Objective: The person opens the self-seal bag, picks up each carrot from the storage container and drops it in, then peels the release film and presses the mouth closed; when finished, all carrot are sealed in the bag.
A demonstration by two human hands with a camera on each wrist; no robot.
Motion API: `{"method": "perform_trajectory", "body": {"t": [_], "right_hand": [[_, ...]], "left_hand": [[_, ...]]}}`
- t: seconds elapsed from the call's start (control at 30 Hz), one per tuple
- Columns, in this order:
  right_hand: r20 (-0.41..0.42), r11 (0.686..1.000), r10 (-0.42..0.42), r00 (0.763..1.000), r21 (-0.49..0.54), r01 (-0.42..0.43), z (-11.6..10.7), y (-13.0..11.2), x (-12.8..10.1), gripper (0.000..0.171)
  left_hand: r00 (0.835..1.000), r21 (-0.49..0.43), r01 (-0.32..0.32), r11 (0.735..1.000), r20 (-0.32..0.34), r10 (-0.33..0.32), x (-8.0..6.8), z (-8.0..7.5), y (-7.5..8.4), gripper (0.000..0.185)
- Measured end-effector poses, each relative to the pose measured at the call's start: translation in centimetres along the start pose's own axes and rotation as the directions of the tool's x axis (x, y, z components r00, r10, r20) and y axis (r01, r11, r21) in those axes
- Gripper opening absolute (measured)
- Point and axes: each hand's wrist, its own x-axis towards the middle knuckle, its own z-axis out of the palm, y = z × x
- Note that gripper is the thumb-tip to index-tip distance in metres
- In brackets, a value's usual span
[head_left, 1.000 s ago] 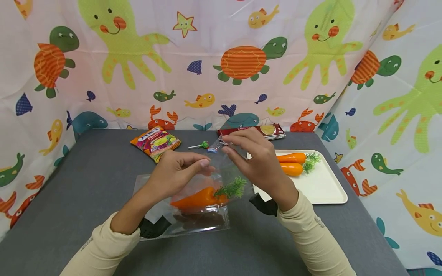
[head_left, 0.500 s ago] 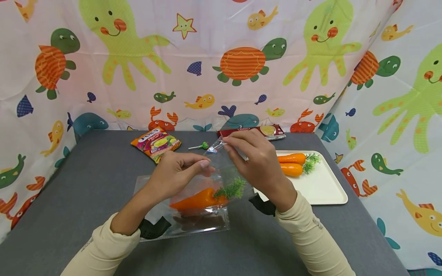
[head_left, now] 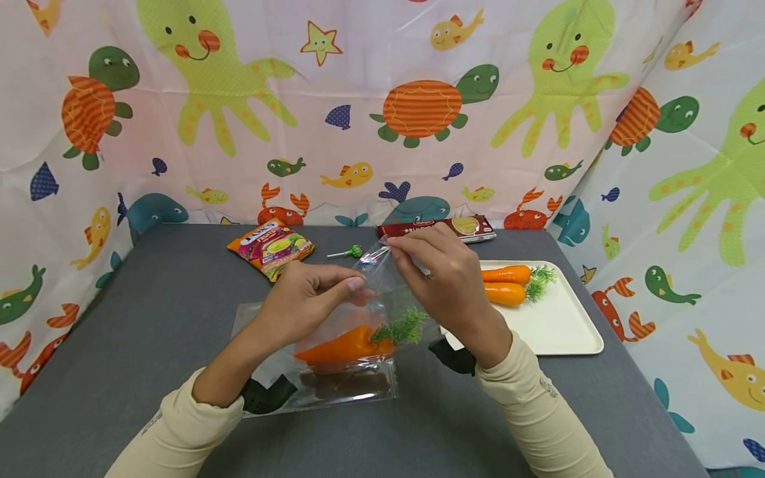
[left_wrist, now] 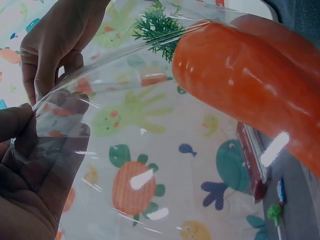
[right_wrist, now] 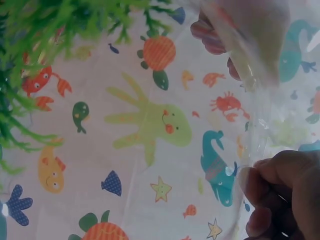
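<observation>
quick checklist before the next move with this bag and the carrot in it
1. Left hand pinches the near edge of the clear bag: ok.
2. Right hand pinches the bag's far top corner: ok.
3. Carrot lies inside the bag, leafy top toward the right hand: ok.
4. Bag mouth sealed: cannot tell.
5. Bag's lower part rests on the grey table: ok.
6. Two more carrots lie on the white tray, apart from the hands: ok.
</observation>
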Motion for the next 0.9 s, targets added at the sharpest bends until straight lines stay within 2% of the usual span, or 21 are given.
{"method": "perform_trajectory", "body": {"t": [0.2,0.27,0.33,0.43,0.53,0.63,0.8,0.87,0.9], "right_hand": [[-0.018,0.998,0.030,0.999,0.060,-0.028,0.17,-0.15,-0.01,0.016],[-0.013,0.990,0.067,0.998,0.126,-0.065,0.13,-0.22,-0.03,0.014],[0.001,0.968,0.130,0.991,0.217,-0.127,0.02,-0.36,-0.05,0.012],[0.040,0.897,0.250,0.968,0.368,-0.247,-0.19,-0.58,-0.05,0.009],[0.077,0.821,0.341,0.937,0.460,-0.337,-0.28,-0.75,-0.04,0.007],[0.097,0.769,0.394,0.914,0.509,-0.386,-0.21,-0.80,-0.09,0.007],[0.132,0.707,0.455,0.880,0.547,-0.448,-0.03,-0.77,-0.15,0.007],[0.161,0.666,0.483,0.861,0.571,-0.480,-0.12,-0.68,-0.10,0.008],[0.168,0.635,0.502,0.849,0.594,-0.493,-0.19,-0.55,-0.04,0.009]], "left_hand": [[1.000,-0.001,0.004,1.000,0.004,-0.004,-0.01,0.09,0.12,0.016],[1.000,-0.003,0.006,1.000,0.006,-0.006,-0.02,0.13,0.18,0.016],[1.000,-0.005,0.008,1.000,0.008,-0.008,-0.02,0.17,0.24,0.017],[1.000,-0.003,0.010,1.000,0.006,-0.010,0.02,0.21,0.36,0.018],[1.000,0.005,0.017,1.000,0.003,-0.017,0.04,0.27,0.46,0.019],[1.000,0.015,0.018,1.000,0.003,-0.018,0.08,0.39,0.49,0.019],[1.000,0.029,0.008,1.000,0.005,-0.008,0.10,0.57,0.50,0.019],[1.000,0.031,0.004,1.000,0.006,-0.004,0.10,0.58,0.55,0.019],[1.000,0.030,0.002,1.000,0.006,-0.002,0.09,0.57,0.58,0.019]]}}
